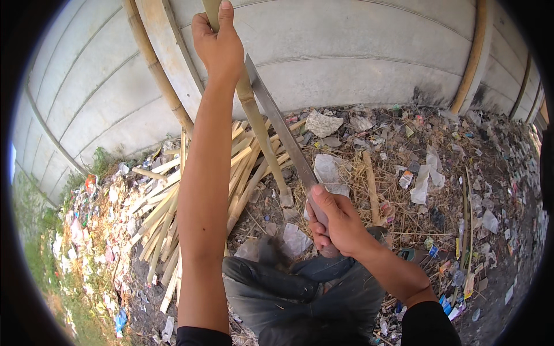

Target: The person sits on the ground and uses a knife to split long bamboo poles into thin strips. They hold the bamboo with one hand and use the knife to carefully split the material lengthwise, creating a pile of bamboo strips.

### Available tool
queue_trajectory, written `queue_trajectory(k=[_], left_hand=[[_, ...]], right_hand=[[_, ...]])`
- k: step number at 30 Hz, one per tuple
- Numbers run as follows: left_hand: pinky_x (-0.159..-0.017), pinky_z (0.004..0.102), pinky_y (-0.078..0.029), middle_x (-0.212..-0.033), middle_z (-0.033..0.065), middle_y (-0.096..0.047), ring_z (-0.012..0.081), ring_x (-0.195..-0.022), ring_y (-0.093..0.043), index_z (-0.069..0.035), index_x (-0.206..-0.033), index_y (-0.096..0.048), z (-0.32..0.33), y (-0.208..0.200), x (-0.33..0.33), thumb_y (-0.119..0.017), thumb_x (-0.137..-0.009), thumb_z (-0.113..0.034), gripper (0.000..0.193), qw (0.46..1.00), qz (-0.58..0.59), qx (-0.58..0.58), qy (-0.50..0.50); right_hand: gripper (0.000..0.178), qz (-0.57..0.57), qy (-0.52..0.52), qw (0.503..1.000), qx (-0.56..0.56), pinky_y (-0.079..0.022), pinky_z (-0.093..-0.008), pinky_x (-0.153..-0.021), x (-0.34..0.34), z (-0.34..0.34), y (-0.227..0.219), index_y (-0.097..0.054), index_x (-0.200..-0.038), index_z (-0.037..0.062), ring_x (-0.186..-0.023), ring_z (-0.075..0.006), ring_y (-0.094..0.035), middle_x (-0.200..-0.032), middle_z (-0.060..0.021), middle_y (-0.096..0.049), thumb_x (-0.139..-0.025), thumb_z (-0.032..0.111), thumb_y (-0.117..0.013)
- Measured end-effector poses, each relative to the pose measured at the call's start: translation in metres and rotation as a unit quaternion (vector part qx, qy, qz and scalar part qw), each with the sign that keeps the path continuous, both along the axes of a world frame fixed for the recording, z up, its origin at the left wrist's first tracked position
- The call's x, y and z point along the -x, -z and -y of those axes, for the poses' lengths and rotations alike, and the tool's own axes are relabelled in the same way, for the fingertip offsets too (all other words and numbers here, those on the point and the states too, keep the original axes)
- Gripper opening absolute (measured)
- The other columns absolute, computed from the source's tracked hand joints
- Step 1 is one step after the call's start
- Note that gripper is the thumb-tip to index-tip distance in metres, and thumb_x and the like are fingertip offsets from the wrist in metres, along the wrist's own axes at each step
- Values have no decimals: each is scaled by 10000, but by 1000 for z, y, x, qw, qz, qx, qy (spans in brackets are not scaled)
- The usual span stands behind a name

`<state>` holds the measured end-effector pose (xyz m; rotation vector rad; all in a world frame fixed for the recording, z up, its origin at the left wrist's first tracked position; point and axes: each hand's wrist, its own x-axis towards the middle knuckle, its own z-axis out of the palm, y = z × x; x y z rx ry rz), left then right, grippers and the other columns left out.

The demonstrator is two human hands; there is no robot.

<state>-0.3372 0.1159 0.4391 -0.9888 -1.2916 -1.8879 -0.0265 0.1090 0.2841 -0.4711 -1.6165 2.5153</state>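
My left hand [221, 43] is raised at the top, wrapped round the upper part of a bamboo pole [252, 109]. The pole stands at a slant, its lower end down on the littered ground in front of my legs. Low in the middle, my right hand [336, 222] grips the handle of a long machete [283, 130]. Its dark, straight blade points up and to the left, with the tip close beside the pole below my left hand. Whether blade and pole touch, I cannot tell.
A heap of split bamboo strips [167, 216] lies left of the pole, partly behind my left forearm. A grey panel wall [358, 86] with bamboo posts [470, 63] rises ahead. A pale rock [323, 123], a short bamboo piece [371, 187] and scattered litter cover the ground.
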Motion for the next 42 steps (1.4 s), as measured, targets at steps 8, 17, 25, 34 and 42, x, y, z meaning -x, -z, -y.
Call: queue_trajectory(k=[8,17,25,34,42], left_hand=[[-666,253,-416,-805,-27,-541,66,-711,-461,-73,-980,-574,7,1,-3,-690,-978,-440,384,998,37,7,59],[-650,272,-402,-770,-28,-514,74,-706,-441,-88,-896,-552,25,1,5,-676,-996,-406,356,996,55,-25,71],[-801,280,-446,-918,19,-659,95,-854,-556,-102,-939,-596,19,3,7,-707,-971,-434,351,990,43,-34,132],[-701,264,-440,-869,19,-658,77,-744,-516,-76,-916,-599,18,8,1,-703,-952,-509,447,992,39,-33,116],[-742,256,-427,-891,9,-644,75,-782,-513,-107,-926,-597,9,6,-8,-699,-967,-470,380,989,59,-21,137]], right_hand=[[678,-318,242,916,-29,-409,-317,-384,-18,3,-75,-496,-886,57,-379,-116,-414,-575,6,-425,-1003,715,-386],[605,5,84,996,22,-418,-302,-414,-12,-8,7,-521,-868,43,-406,-115,-438,-582,9,-451,-1028,623,-461],[642,-370,262,891,10,-421,-316,-431,-11,5,-75,-423,-872,138,-355,-110,-385,-510,26,-363,-984,764,-334],[617,-144,95,983,-71,-412,-279,-425,-31,0,-54,-516,-904,39,-413,-104,-443,-603,-16,-456,-1042,630,-406],[627,-128,71,985,-89,-413,-281,-433,-3,16,-6,-481,-885,41,-456,-98,-470,-607,-14,-449,-1026,649,-423]])
